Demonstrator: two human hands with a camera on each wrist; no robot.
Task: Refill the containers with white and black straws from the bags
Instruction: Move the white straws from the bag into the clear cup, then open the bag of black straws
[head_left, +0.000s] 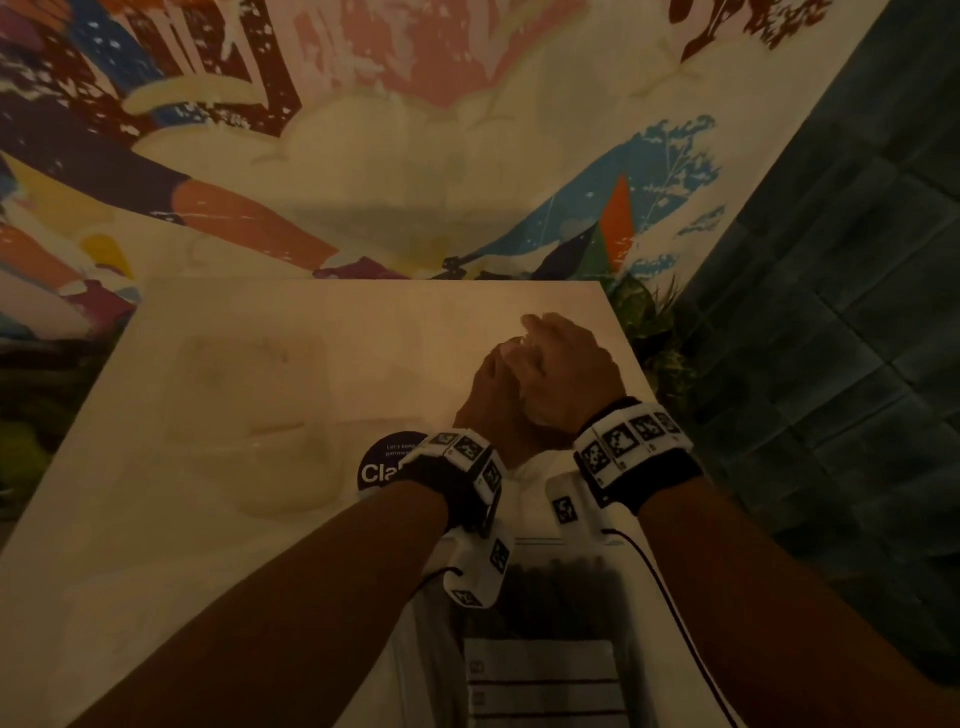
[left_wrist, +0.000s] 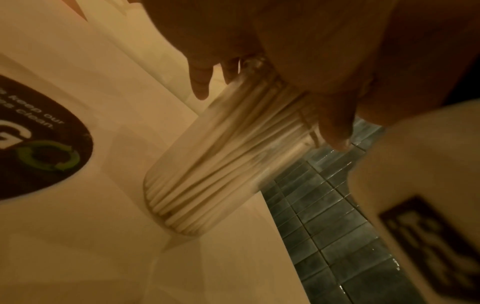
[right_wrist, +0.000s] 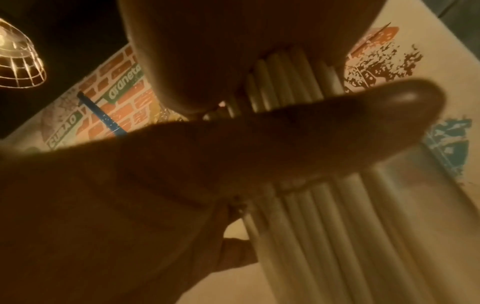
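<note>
While your two hands meet over the right half of the pale wooden tabletop (head_left: 218, 545), your right hand (head_left: 566, 374) curls its fingers and thumb (right_wrist: 285, 131) around the top of a bundle of white paper straws (left_wrist: 233, 148), and your left hand (head_left: 488, 400) closes around the same bundle from the other side. The straws stand inside a clear round plastic container (left_wrist: 166, 218) whose base sits close to the table's right edge, just beside the drop to the dark green tiled floor (head_left: 841, 332). A clear plastic bag of black straws (head_left: 556, 587) lies flat at the near edge under your wrists. A dark round sticker (head_left: 382, 465) lies just left of your left wrist; beyond it the tabletop stretches left to faint clear containers (head_left: 254, 415).
</note>
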